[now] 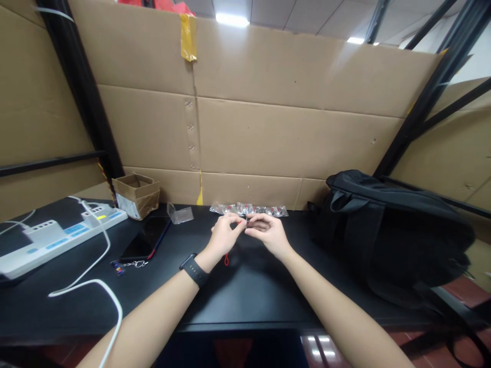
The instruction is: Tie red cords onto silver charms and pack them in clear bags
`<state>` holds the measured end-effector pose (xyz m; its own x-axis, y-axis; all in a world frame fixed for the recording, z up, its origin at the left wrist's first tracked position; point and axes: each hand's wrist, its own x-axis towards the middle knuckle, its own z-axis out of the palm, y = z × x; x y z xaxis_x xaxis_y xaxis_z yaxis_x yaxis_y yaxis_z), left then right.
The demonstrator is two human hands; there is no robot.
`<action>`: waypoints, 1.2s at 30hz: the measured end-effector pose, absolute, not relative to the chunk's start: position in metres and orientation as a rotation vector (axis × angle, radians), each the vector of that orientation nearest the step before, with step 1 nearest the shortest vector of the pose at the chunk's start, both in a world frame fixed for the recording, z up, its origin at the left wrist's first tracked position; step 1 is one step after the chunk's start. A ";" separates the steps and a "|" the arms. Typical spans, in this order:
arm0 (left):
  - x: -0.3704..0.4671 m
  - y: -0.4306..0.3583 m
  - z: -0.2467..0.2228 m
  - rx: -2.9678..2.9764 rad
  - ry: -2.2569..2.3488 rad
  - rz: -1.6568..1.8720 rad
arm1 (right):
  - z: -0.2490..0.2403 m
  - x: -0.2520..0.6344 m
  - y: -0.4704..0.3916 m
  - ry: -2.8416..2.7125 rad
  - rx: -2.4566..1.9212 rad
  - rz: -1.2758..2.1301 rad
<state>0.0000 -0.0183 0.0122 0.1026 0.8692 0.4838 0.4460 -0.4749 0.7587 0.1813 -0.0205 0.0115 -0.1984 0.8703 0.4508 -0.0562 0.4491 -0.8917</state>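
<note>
My left hand (226, 234), with a dark watch on its wrist, is pinched on a small item with a red part near the middle of the black table (245, 296). A red cord loop (226, 259) hangs below that hand. Close against it on the right, my right hand (268, 234) has its thumb and fingers together on a small thin piece between the two hands, too small to name. Just beyond the hands lies a row of small clear plastic packets (249, 208) with red and silvery contents.
A black bag (399, 235) stands at the right. On the left are a white power strip (65, 240) with a cable, a phone (146, 239), an opened cardboard box (137, 194) and a clear plastic piece (180, 213). Cardboard panels (261, 133) rise behind.
</note>
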 end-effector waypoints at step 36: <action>-0.013 -0.019 0.012 2.438 1.289 0.889 | 0.010 0.195 -0.015 -2.183 -0.914 0.253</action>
